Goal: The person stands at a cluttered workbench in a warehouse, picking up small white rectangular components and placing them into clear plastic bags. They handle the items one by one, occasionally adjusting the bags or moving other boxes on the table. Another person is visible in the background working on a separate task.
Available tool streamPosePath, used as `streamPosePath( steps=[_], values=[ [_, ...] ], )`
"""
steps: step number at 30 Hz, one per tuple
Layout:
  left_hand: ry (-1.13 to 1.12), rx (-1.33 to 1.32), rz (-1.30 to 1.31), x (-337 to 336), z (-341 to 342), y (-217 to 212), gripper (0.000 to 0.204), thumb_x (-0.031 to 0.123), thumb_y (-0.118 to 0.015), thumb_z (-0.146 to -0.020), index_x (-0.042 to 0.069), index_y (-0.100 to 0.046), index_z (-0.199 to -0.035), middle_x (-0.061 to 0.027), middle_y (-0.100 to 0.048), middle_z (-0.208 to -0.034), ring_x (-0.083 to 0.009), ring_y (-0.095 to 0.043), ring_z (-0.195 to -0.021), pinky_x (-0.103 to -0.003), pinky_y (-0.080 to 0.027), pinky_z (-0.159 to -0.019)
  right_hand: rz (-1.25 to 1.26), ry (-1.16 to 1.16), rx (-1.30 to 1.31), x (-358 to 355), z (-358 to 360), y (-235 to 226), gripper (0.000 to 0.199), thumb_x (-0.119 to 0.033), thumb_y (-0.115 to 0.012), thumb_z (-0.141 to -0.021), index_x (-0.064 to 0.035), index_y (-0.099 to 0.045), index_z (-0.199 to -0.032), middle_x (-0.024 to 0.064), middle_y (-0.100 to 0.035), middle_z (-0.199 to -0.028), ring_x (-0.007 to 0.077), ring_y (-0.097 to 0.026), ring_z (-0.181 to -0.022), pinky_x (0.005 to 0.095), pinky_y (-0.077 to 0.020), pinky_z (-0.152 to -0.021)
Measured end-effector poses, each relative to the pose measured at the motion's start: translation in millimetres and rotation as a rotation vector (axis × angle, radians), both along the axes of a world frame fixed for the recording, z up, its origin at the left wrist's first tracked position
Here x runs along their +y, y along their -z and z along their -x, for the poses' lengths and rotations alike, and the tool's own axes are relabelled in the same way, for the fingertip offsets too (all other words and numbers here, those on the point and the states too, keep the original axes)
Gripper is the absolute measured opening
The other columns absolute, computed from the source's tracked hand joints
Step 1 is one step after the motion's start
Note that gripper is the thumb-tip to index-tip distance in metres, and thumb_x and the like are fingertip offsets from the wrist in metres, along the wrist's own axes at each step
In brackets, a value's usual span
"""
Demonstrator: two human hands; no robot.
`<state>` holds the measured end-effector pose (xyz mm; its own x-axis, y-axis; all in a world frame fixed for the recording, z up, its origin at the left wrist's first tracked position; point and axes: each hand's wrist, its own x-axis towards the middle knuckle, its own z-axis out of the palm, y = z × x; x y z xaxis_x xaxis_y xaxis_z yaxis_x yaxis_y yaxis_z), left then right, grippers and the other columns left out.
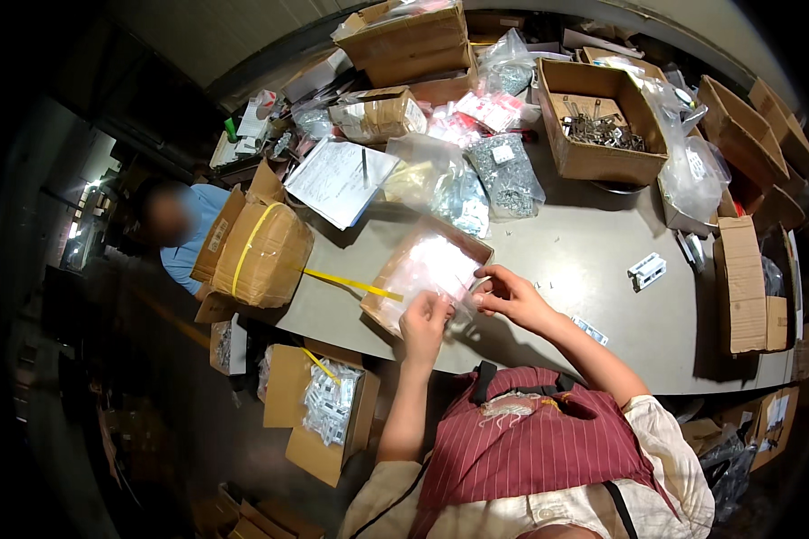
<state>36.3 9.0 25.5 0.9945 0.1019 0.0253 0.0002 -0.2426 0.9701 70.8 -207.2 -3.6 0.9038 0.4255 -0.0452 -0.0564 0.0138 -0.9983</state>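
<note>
My left hand (425, 319) is closed in a pinch at the near side of a shallow open carton (476, 244). My right hand (510, 296) is to the right of it, its fingertips also pinched together. Between the two hands stretches a thin clear plastic bag (461, 313), its edges hard to make out. Pale, shiny plastic bags (436, 267) fill the carton under strong glare. A yellow strap (351, 283) runs from a taped carton (265, 256) at the left to the shallow carton, close to my left hand.
White hardware pieces (647, 269) lie on the table at the right. Behind stand a clipboard with papers (340, 180), bags of small metal parts (505, 175) and a carton of metal fittings (602, 126). Lower left is a carton of wrapped parts (330, 404). A person in blue (208, 216) is beyond.
</note>
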Motion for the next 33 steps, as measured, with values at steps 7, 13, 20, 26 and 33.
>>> streamPosePath(
  steps=[7, 13, 20, 26, 33],
  values=[
    [-0.101, -0.024, -0.100, -4.9, 15.8, -1.7, 0.021, 0.017, -0.067, -0.097, -0.001, -0.064, -0.088, -0.0062, -0.069, -0.071, -0.0086, -0.062, -0.064, -0.027, -0.049, -0.060, 0.149, -0.020, -0.168, 10.9, 8.8, -44.5, 0.036, -0.014, -0.068, -0.097, 0.0020, -0.056, -0.127, 0.0073, -0.068, -0.101, 0.0115, -0.065, -0.089, 0.0280, -0.0537, -0.078],
    [0.008, -0.074, -0.352, -18.9, 22.3, -9.0, 0.016, 0.015, -0.070, -0.091, 0.000, -0.065, -0.096, -0.0127, -0.069, -0.081, -0.0246, -0.067, -0.071, -0.037, -0.054, -0.067, 0.239, 0.170, -0.364, -3.7, 20.1, -16.5, 0.019, -0.008, -0.070, -0.091, -0.0026, -0.069, -0.109, 0.0087, -0.070, -0.090, 0.0164, -0.067, -0.076, 0.0301, -0.0535, -0.070],
    [0.424, -0.306, -0.612, -31.5, 25.5, 4.1, 0.016, 0.009, -0.067, -0.088, 0.003, -0.069, -0.103, -0.0143, -0.070, -0.094, -0.0353, -0.066, -0.090, -0.043, -0.052, -0.078, 0.348, 0.102, -0.429, -22.4, 47.2, -17.8, 0.019, -0.015, -0.066, -0.087, -0.0049, -0.069, -0.103, 0.0157, -0.067, -0.089, 0.0334, -0.066, -0.077, 0.0411, -0.0530, -0.070],
    [0.417, -0.394, -0.602, -44.7, 29.4, 1.6, 0.010, 0.006, -0.064, -0.089, 0.004, -0.070, -0.097, -0.0131, -0.068, -0.092, -0.0356, -0.064, -0.088, -0.044, -0.050, -0.075, 0.324, 0.101, -0.177, -34.8, 55.6, -11.3, 0.027, -0.015, -0.070, -0.087, -0.0032, -0.062, -0.110, 0.0146, -0.067, -0.084, 0.0281, -0.065, -0.076, 0.0390, -0.0522, -0.071],
    [0.379, -0.474, -0.512, -43.8, 37.7, -13.5, 0.006, 0.006, -0.065, -0.089, 0.002, -0.063, -0.085, -0.0139, -0.064, -0.080, -0.0361, -0.061, -0.077, -0.045, -0.048, -0.068, 0.311, -0.231, 0.041, -47.0, 69.9, -29.1, 0.032, -0.011, -0.078, -0.087, -0.0035, -0.063, -0.114, 0.0022, -0.065, -0.089, 0.0127, -0.058, -0.079, 0.0317, -0.0486, -0.071]
  ],
)
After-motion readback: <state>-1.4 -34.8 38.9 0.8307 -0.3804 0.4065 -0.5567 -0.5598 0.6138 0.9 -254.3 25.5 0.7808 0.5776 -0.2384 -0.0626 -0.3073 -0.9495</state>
